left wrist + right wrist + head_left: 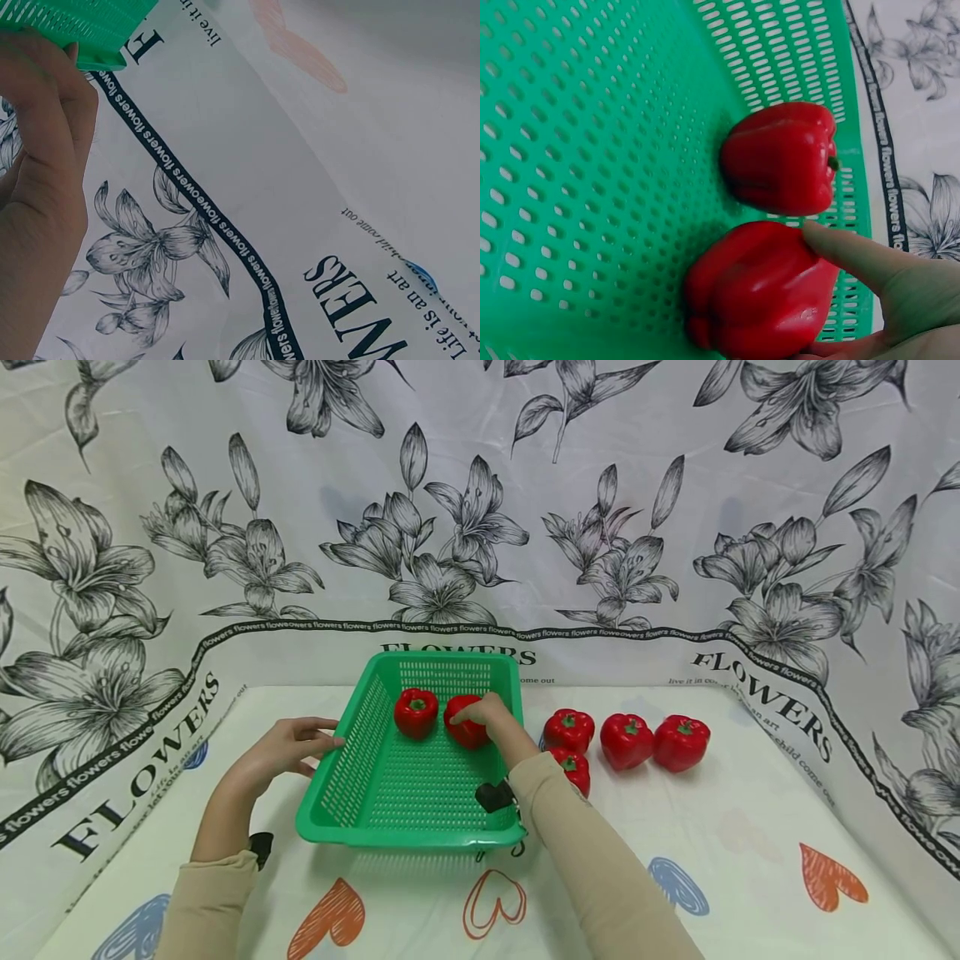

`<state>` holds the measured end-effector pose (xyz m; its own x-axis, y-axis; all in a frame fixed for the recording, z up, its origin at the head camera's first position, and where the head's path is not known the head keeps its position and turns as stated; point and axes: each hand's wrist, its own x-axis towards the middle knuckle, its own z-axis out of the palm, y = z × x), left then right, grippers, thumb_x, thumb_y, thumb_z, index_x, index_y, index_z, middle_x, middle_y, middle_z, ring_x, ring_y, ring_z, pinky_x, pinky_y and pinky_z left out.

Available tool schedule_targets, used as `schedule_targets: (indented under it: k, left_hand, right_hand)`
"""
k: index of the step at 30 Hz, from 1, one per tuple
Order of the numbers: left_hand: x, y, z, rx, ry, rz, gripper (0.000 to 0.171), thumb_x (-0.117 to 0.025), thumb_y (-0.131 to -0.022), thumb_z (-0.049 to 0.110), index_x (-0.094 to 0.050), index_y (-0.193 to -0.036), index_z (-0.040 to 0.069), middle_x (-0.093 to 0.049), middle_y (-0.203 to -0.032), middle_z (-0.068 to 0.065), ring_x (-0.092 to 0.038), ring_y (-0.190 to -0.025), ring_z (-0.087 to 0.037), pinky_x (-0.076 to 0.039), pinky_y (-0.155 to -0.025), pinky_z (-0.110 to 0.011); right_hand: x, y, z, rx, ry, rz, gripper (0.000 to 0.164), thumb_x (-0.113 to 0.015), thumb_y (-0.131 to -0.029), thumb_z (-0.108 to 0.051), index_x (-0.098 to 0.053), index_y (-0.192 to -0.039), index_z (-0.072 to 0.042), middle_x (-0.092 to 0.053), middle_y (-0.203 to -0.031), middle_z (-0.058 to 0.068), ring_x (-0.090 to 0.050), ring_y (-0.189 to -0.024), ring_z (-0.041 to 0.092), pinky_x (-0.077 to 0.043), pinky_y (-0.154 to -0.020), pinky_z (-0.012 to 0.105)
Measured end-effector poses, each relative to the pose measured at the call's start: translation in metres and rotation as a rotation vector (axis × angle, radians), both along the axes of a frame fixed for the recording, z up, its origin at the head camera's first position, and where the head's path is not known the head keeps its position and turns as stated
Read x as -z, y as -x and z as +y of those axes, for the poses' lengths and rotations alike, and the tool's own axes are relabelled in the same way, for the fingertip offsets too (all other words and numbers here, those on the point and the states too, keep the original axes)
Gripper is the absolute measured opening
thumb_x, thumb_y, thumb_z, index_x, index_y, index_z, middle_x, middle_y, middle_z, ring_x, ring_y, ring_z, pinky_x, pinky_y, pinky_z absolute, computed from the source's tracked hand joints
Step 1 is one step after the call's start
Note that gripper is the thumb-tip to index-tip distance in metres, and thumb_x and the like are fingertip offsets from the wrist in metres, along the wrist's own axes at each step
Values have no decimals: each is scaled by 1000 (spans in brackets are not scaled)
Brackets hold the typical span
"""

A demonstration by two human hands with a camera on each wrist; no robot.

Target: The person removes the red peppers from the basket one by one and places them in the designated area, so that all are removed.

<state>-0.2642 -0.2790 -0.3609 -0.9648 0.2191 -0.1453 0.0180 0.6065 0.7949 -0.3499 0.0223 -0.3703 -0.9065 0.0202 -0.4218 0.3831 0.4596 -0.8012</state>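
A green plastic basket with slotted walls stands on the table. In it, at the back, a red bell pepper sits upright with its stem up. Beside it my right hand holds another red bell pepper, thumb on one side and the other fingers partly hidden behind it. In the right wrist view this pepper lies tilted close to the first pepper. My left hand is at the basket's left rim, its fingertips touching the edge with the fingers loosely bent; the left wrist view shows this hand against the basket.
Right of the basket, on the white table cover, are more red bell peppers: one behind, one partly hidden by the right forearm, and two further right. A flower-printed cloth hangs behind.
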Motion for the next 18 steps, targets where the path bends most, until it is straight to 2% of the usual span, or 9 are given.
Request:
schedule_targets:
  k: [7,18]
  left_hand:
    - [0,0,-1,4,-15,5,66,-61,-97,35,-39,-144,-6,-63,-123,-25,-66,-99,-20,-60,-74,-36]
    - [3,1,-2,9,-21,6,66,-61,-96,35,-40,-144,-6,-64,-123,-24,-66,-100,-21,-60,-74,-37]
  right_hand:
    - [-1,0,-1,-4,18,3,96,-78,-82,-17,-16,-154,2,-27,-157,20,-29,-145,34,-30,-120,44]
    - [-3,1,-4,37,35,41,97,-79,-81,-21,-18,-153,3,-31,-154,21,-34,-142,34,-35,-117,44]
